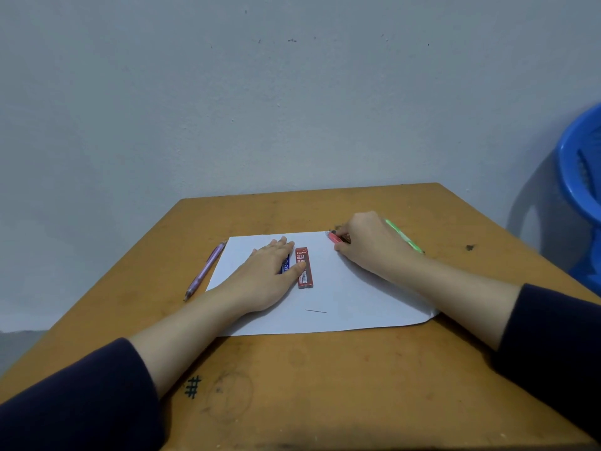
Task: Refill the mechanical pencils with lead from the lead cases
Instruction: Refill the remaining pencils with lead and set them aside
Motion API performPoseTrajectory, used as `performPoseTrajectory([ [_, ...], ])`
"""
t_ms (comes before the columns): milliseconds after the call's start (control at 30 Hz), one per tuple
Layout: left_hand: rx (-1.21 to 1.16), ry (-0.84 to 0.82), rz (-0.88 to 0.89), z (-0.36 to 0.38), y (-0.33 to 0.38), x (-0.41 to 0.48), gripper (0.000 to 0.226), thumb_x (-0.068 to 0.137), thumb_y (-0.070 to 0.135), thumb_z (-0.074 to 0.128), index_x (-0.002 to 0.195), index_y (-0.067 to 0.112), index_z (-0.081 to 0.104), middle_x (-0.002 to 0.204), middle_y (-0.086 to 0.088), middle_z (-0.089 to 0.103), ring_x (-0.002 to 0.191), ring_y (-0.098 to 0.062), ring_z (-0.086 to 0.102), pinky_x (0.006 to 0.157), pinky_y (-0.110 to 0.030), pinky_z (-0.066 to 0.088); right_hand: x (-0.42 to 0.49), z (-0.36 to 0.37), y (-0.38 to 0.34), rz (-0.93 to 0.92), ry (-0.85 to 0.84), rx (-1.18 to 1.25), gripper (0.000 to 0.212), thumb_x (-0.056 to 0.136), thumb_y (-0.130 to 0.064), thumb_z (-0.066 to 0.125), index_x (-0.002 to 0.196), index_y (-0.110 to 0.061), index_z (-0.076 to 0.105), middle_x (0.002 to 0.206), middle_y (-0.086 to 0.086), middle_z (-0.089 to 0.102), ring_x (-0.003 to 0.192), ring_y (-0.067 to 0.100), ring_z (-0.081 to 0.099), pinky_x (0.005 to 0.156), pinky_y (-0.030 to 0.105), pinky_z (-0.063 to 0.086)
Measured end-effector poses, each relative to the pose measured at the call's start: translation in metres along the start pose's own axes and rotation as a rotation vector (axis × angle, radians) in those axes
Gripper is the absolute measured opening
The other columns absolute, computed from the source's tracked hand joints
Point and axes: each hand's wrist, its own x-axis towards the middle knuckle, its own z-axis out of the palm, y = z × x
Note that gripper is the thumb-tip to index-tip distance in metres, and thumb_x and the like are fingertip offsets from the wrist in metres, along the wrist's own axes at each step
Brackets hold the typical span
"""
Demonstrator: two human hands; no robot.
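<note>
A white paper sheet lies on the wooden table. On it sit a red lead case and a blue lead case, the blue one mostly under my left hand, which lies flat over it, thumb touching the red case. My right hand is closed around a red mechanical pencil at the sheet's far right corner. A purple pencil lies left of the paper. A green pencil lies behind my right hand. One loose lead rests on the paper.
A blue plastic chair stands at the right beside the table. A grey wall runs directly behind the table's far edge. Pen scribbles mark the near wood.
</note>
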Motion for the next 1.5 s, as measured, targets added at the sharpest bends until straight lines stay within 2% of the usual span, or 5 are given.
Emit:
performPoseTrajectory([
  [167, -0.063, 0.081, 0.004, 0.000, -0.003, 0.002, 0.056, 0.099, 0.039, 0.042, 0.149, 0.018, 0.028, 0.158, 0.002, 0.022, 0.146, -0.011, 0.015, 0.119, -0.032, 0.015, -0.009, -0.007, -0.008, -0.051, 0.032, 0.023, 0.031, 0.093, -0.026, 0.050, 0.078, -0.003, 0.065, 0.068, 0.004, 0.048, 0.069, 0.029, 0.048, 0.055, 0.032, 0.030],
  [367, 0.040, 0.322, -0.102, -0.019, -0.009, 0.000, 0.037, 0.098, 0.029, 0.045, 0.135, 0.023, 0.051, 0.140, 0.005, 0.051, 0.132, -0.016, 0.039, 0.105, -0.034, 0.032, -0.024, -0.016, -0.027, -0.173, -0.042, 0.118, 0.040, 0.094, -0.034, 0.051, 0.131, -0.021, 0.056, 0.115, 0.003, 0.055, 0.108, 0.021, 0.052, 0.085, 0.033, 0.043],
  [567, 0.101, 0.344, -0.284, -0.038, -0.038, 0.009, 0.038, 0.090, 0.019, 0.055, 0.129, 0.021, 0.056, 0.129, -0.003, 0.058, 0.124, -0.024, 0.046, 0.100, -0.040, 0.040, -0.045, -0.018, -0.038, -0.383, -0.298, 0.266, 0.065, 0.091, -0.054, 0.049, 0.148, -0.041, 0.021, 0.158, -0.006, 0.015, 0.143, 0.009, 0.011, 0.112, 0.027, 0.017],
  [1067, -0.115, 0.215, -0.583, -0.063, -0.049, 0.006, 0.057, 0.072, 0.019, 0.083, 0.124, 0.011, 0.059, 0.121, -0.008, 0.061, 0.105, -0.024, 0.057, 0.080, -0.028, 0.047, -0.051, -0.012, -0.039, -0.500, -0.545, 0.110, 0.066, 0.094, -0.061, 0.027, 0.149, -0.041, -0.003, 0.157, -0.015, -0.016, 0.142, 0.003, -0.020, 0.118, 0.030, -0.003],
  [1500, -0.142, 0.381, -0.491, -0.062, -0.049, 0.006, 0.013, 0.080, 0.029, 0.074, 0.078, 0.016, 0.075, 0.072, -0.002, 0.068, 0.070, -0.018, 0.060, 0.061, -0.029, 0.048, -0.051, -0.010, -0.040, -0.469, -0.454, 0.226, 0.062, 0.093, -0.060, 0.027, 0.150, -0.040, 0.008, 0.158, -0.016, 0.003, 0.143, 0.000, -0.010, 0.117, 0.028, 0.004],
])
